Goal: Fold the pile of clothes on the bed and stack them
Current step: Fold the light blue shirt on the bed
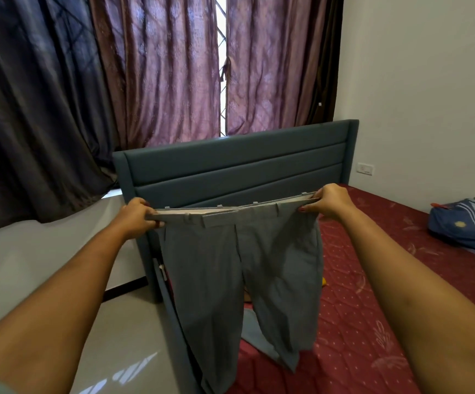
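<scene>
At the centre of the frame, over the near left edge of the bed (372, 322), a pair of grey trousers (242, 268) hangs unfolded by its waistband, the left hand (138, 218) gripping one end and the right hand (330, 204) pinching the other, legs dangling to the maroon mattress. A folded blue-striped stack (466, 226) sits at the right edge, while a light blue garment (252, 328) and a scrap of yellow still lie behind the trousers. By my judgement, the folding is partly done, with these trousers and a few pieces left.
</scene>
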`<state>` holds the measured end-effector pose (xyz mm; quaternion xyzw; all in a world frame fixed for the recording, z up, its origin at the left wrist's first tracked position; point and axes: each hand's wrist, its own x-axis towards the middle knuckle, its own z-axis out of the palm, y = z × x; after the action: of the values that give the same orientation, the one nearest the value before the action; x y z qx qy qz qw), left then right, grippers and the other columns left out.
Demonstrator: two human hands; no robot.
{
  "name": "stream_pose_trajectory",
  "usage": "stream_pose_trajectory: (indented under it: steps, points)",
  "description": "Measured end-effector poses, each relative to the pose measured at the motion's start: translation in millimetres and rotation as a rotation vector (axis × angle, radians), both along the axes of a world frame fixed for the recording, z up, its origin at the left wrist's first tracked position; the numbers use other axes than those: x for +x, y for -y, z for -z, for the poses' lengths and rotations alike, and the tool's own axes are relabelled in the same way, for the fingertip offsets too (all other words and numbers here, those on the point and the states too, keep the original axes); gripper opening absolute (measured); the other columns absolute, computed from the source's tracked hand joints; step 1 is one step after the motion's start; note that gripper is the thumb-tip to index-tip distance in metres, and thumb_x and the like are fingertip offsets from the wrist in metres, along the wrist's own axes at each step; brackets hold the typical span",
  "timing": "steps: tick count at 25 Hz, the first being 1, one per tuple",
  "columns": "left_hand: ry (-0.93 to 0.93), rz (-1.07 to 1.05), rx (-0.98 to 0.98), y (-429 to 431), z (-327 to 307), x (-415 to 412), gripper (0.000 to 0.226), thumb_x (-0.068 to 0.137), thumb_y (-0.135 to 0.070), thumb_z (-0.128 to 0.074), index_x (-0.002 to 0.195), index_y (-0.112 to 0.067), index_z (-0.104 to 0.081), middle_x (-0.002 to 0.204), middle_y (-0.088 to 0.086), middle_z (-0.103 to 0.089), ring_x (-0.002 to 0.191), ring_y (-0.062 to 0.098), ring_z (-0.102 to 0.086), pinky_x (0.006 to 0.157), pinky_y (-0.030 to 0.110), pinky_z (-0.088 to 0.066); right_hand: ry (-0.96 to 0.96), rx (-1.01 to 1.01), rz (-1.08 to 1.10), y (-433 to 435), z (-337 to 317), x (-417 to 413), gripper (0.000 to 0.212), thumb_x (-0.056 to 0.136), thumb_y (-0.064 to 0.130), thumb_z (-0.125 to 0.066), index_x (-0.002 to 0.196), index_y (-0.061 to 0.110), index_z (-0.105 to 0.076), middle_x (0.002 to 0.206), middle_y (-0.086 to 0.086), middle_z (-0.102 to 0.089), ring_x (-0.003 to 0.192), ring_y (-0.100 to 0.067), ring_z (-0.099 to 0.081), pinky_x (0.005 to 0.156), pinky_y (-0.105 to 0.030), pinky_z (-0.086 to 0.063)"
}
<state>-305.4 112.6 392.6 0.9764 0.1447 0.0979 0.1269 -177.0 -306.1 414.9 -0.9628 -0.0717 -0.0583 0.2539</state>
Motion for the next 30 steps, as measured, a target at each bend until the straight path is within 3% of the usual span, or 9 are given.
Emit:
stream_pose_trajectory:
  steps: [4, 6, 8, 12, 15, 19, 22, 26, 30]
  points:
    - [0.121, 0.066, -0.774, 3, -14, -7, 0.003, 0.088, -0.013, -0.065, 0.089, -0.01, -0.066, 0.092, 0.016, -0.064, 0.088, 0.029, -0.062, 0.086, 0.046, -0.051, 0.175, 0.161, -0.009, 4, -1, 4, 0.034, 0.073, 0.034, -0.082, 0.082, 0.003, -0.07, 0.081, -0.011, -0.067, 0.08, -0.024, -0.062, 0.075, -0.04, -0.054]
    - [0.247, 0.067, -1.063, 10, -21, -2, 0.019, 0.089, -0.004, -0.057, 0.076, -0.017, -0.058, 0.079, 0.009, -0.06, 0.077, 0.023, -0.06, 0.071, 0.039, -0.05, 0.274, 0.362, -0.013, 0, 0, 3, 0.032, 0.073, 0.028, -0.083, 0.08, 0.003, -0.063, 0.078, -0.007, -0.061, 0.074, -0.019, -0.055, 0.067, -0.034, -0.047]
    - [0.391, 0.023, -1.174, 18, -27, 7, 0.029, 0.089, -0.001, -0.053, 0.07, -0.021, -0.048, 0.071, 0.003, -0.053, 0.067, 0.017, -0.053, 0.06, 0.03, -0.042, 0.322, 0.539, -0.031, -6, 2, 3, 0.028, 0.075, 0.021, -0.081, 0.085, 0.006, -0.059, 0.081, -0.003, -0.059, 0.074, -0.016, -0.052, 0.065, -0.028, -0.044]
    - [0.525, -0.037, -0.811, 37, -37, 27, 0.012, 0.095, -0.01, -0.052, 0.096, -0.02, -0.045, 0.091, 0.004, -0.05, 0.075, 0.017, -0.047, 0.067, 0.031, -0.04, 0.291, 0.747, -0.039, -25, -1, 3, 0.035, 0.08, 0.014, -0.075, 0.109, 0.016, -0.055, 0.1, 0.002, -0.056, 0.089, -0.015, -0.054, 0.075, -0.025, -0.044]
    - [0.693, 0.043, -0.58, 49, -58, 41, 0.011, 0.095, -0.012, -0.051, 0.101, -0.019, -0.044, 0.092, 0.002, -0.051, 0.084, 0.018, -0.049, 0.076, 0.034, -0.041, 0.278, 0.796, -0.119, -45, -17, 10, 0.045, 0.08, 0.016, -0.076, 0.119, 0.02, -0.053, 0.102, 0.002, -0.055, 0.089, -0.012, -0.053, 0.081, -0.027, -0.047]
    - [0.86, 0.052, -0.508, 57, -98, 55, 0.022, 0.095, -0.011, -0.048, 0.116, -0.015, -0.045, 0.099, -0.001, -0.054, 0.092, 0.021, -0.052, 0.082, 0.034, -0.042, 0.244, 0.854, -0.148, -56, -49, 27, 0.035, 0.079, 0.02, -0.078, 0.11, 0.016, -0.061, 0.095, 0.007, -0.06, 0.086, -0.004, -0.056, 0.073, -0.017, -0.046]
    - [0.799, -0.029, -0.416, 46, -119, 70, 0.026, 0.095, -0.013, -0.048, 0.121, -0.018, -0.045, 0.111, 0.007, -0.058, 0.102, 0.03, -0.054, 0.085, 0.038, -0.042, 0.087, 0.723, -0.149, -52, -59, 50, 0.019, 0.082, 0.019, -0.075, 0.097, 0.01, -0.069, 0.084, 0.002, -0.065, 0.088, -0.017, -0.063, 0.068, -0.024, -0.049]
    - [0.918, -0.008, -0.371, 32, -159, 79, 0.025, 0.095, -0.014, -0.049, 0.119, -0.017, -0.046, 0.111, 0.009, -0.059, 0.102, 0.029, -0.055, 0.085, 0.038, -0.045, 0.288, 0.775, -0.118, -61, -92, 67, 0.01, 0.085, 0.02, -0.072, 0.094, 0.015, -0.071, 0.086, 0.003, -0.068, 0.091, -0.018, -0.064, 0.071, -0.025, -0.048]
    - [1.289, 0.361, -0.507, 14, -222, 72, 0.021, 0.094, -0.011, -0.05, 0.111, -0.022, -0.045, 0.1, -0.002, -0.054, 0.085, 0.007, -0.052, 0.079, 0.02, -0.043, 0.217, 1.152, -0.649, -58, -156, 59, 0.031, 0.077, 0.026, -0.073, 0.104, 0.011, -0.071, 0.103, -0.011, -0.072, 0.094, -0.018, -0.068, 0.077, -0.026, -0.055]
